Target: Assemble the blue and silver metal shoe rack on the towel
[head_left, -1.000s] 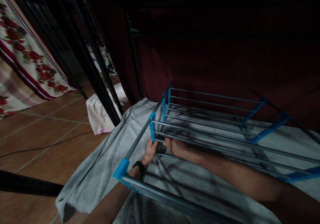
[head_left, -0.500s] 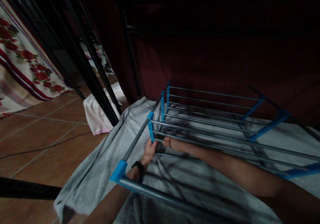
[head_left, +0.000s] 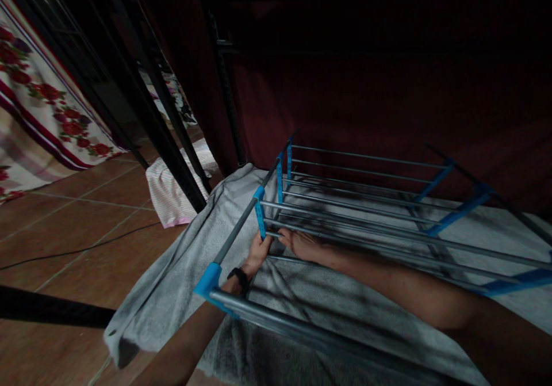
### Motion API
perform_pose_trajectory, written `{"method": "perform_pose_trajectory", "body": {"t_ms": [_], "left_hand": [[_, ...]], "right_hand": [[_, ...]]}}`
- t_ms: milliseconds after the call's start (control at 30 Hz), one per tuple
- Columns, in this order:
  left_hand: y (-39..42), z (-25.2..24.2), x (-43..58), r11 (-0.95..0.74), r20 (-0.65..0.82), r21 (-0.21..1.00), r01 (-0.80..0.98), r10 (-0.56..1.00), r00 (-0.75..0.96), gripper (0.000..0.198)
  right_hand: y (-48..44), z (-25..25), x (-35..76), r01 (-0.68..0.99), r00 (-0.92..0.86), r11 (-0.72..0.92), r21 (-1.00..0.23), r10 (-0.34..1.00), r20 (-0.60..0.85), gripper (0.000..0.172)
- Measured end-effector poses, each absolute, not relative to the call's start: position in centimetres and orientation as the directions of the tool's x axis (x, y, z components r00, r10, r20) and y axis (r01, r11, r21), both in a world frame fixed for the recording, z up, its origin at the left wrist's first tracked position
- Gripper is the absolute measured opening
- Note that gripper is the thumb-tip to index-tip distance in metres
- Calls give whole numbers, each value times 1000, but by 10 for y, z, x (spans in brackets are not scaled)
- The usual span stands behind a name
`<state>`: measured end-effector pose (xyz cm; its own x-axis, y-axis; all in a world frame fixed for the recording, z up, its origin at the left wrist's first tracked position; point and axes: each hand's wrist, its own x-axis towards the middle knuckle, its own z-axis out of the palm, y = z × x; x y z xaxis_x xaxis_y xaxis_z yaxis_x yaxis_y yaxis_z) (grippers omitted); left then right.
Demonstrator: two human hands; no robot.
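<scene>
A rack of grey metal tubes (head_left: 328, 327) with blue plastic connectors lies on a grey blanket (head_left: 181, 285). My left hand (head_left: 257, 251), with a black watch on its wrist, is closed around the lower end of a blue slotted connector (head_left: 260, 219). Beside it my right hand (head_left: 297, 242) grips the end of a thin metal tube (head_left: 272, 234) that meets this connector. The hands are close together but apart. Part of the tube is hidden behind my right hand and forearm. A blue corner piece (head_left: 209, 281) joins the thicker tubes near my left forearm.
Dark metal posts (head_left: 142, 104) stand at the left. A dark red cloth (head_left: 345, 104) hangs behind the rack. A striped cloth (head_left: 170, 193) and a black cable (head_left: 86, 253) lie on the tiled floor (head_left: 56, 219). A floral cloth (head_left: 56, 98) hangs far left.
The view has shifted slightly, so the rack's near tubes appear a little higher. Both hands keep their hold at the same connector, with only slight movement of the right hand.
</scene>
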<state>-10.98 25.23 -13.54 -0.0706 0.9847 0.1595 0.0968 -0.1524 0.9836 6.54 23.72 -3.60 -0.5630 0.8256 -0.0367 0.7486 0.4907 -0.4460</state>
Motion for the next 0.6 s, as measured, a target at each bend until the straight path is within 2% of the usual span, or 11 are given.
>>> {"method": "perform_pose_trajectory", "body": {"t_ms": [33, 100, 167, 200, 267, 333, 400, 600], "left_hand": [[250, -131, -112, -148, 153, 985, 94, 987, -44, 22], [243, -122, -119, -146, 143, 984, 104, 989, 36, 19], [235, -115, -128, -167, 151, 977, 135, 981, 120, 24], [231, -114, -133, -186, 165, 971, 148, 975, 148, 30], [225, -116, -140, -227, 200, 960, 165, 965, 167, 44], [222, -122, -146, -248, 216, 953, 175, 959, 186, 56], [221, -130, -148, -252, 209, 949, 190, 953, 217, 64], [220, -136, -145, -272, 213, 927, 258, 949, 234, 64]], "right_hand": [[230, -33, 68, 722, -601, 552, -417, 799, 17, 32], [215, -31, 73, 601, -744, 729, -328, 660, 102, 38], [202, -35, 79, 489, -852, 839, -239, 518, 73, 37], [198, -39, 82, 494, -860, 842, -218, 510, 21, 35], [192, -50, 88, 597, -800, 779, -190, 596, -70, 32], [193, -64, 90, 687, -725, 705, -176, 681, -105, 27], [199, -75, 89, 717, -695, 672, -183, 709, -120, 23], [219, -94, 77, 740, -668, 633, -226, 731, -138, 37]]}}
